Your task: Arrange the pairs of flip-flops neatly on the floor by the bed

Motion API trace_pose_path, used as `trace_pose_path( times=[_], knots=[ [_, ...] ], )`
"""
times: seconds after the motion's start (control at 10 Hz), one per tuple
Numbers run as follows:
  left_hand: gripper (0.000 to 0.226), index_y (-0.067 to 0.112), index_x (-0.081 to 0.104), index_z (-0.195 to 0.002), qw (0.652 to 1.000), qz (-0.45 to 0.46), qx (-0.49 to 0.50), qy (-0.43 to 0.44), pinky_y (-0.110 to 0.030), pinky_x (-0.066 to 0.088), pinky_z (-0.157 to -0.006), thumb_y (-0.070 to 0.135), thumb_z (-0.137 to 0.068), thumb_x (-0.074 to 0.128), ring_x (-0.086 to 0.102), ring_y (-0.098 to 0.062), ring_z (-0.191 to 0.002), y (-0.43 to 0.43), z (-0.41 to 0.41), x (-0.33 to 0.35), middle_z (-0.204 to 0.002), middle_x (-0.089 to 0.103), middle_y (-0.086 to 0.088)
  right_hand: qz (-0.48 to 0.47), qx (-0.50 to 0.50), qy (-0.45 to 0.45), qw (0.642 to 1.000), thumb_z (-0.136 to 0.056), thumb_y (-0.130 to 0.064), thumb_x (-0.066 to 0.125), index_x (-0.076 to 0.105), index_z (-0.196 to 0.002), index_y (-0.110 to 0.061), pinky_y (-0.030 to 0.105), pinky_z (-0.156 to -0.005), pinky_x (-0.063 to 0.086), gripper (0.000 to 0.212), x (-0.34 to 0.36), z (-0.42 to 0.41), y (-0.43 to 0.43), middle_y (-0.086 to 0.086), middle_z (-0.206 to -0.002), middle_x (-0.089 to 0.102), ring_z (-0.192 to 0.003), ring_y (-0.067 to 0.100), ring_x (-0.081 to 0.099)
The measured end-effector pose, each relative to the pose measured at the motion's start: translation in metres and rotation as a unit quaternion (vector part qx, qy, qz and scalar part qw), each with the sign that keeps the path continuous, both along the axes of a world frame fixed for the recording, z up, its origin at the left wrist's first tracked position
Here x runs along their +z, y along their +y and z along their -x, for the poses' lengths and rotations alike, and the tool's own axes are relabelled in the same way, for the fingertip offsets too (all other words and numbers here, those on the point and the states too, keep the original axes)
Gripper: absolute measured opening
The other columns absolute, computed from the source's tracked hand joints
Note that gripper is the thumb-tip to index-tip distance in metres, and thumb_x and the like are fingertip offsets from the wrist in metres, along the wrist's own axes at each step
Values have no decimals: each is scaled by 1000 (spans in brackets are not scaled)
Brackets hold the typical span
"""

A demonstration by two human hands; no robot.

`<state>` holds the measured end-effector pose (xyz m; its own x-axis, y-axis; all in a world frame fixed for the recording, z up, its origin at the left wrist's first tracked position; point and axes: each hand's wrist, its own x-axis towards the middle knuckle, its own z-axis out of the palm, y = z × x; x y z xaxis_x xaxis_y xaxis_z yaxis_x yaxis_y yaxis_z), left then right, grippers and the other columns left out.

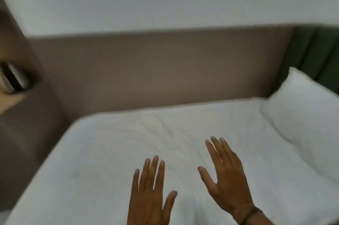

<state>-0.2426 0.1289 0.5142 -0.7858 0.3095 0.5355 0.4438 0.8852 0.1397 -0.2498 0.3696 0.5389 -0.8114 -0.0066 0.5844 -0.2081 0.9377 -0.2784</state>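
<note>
1. Flip-flops do not show anywhere in this view, and neither does the floor by the bed; the picture is blurred throughout.
2. My left hand is flat and spread, back toward me, fingers pointing away, holding nothing.
3. My right hand is just beside it, a little further forward, also splayed wide and empty, tilted slightly toward my left, with a dark band at the wrist.
4. A narrow gap of white sheet shows between my two thumbs; the hands do not touch.
5. Both hands are over the bed; whether they rest on the sheet or hover, I cannot tell.
6. Ahead of my fingertips the sheet runs bare to the far edge, which meets a brown wall panel.
7. To the right of my right hand lies a white pillow, with a green headboard behind it.
8. To the left of my left hand the mattress edge slants away, and past it stands a brown surface.
</note>
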Motion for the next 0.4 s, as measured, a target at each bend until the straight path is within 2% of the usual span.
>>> trace_pose_path(
  times=[0.1,0.2,0.3,0.4],
  knots=[
    [74,3,41,-156,995,-7,24,96,-55,25,-119,52,-101,40,26,-33,-156,-31,56,180,-168,32,-16,-21,1,89,996,-96,-54,51,39,-158,-22,50,-119,37,71,182,51,-28,-1,-168,33,-158,23,22],
    [74,0,35,-159,986,-2,45,161,-54,22,-124,47,-102,41,20,-34,-159,-55,82,328,-170,25,-17,-35,-6,143,989,-97,-52,49,38,-159,-22,51,-121,31,70,331,71,-52,0,-169,31,-159,24,19],
    [73,2,29,-161,970,-1,66,233,-53,19,-126,46,-103,38,13,-31,-161,-75,88,454,-172,19,-16,-42,-25,215,975,-95,-52,45,40,-158,-23,52,-120,33,70,457,74,-71,2,-166,36,-157,27,24],
    [73,5,21,-164,959,-3,88,269,-52,14,-128,46,-105,30,4,-29,-162,-90,74,540,-175,10,-13,-29,-34,243,969,-97,-53,40,37,-159,-22,51,-121,31,70,544,59,-84,4,-167,35,-158,28,23]
  ],
)
